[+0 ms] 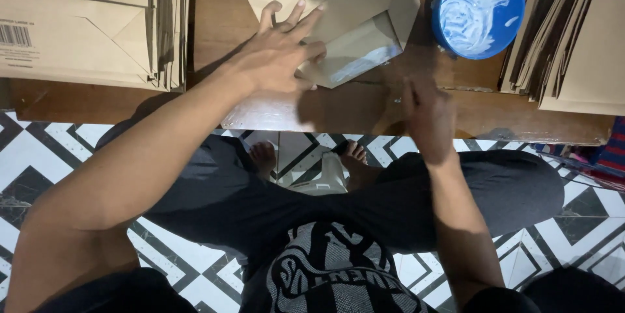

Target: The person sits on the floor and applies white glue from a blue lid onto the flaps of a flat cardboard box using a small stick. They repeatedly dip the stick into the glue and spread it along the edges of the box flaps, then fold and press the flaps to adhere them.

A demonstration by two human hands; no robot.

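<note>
Sitting cross-legged on the tiled floor [52, 150] with the low wooden table [364, 108] right in front of me. My left hand [277, 53] is flat, fingers spread, pressing down on the brown paper envelope [355, 20] so it stays put, with its folded flap poking out to the right where I can get at it. There's a shiny wet streak along that flap, looks like glue. My right hand [426, 114] is blurred near the table's front edge, just right of the envelope; it doesn't seem to hold anything, though I can't tell whether the fingers are curled. The blue bowl [478, 7] of white paste sits far right, within easy reach of that hand. Stacks of flat envelopes are parked on both sides: the left stack [84, 20] and the right stack [566, 33].
</note>
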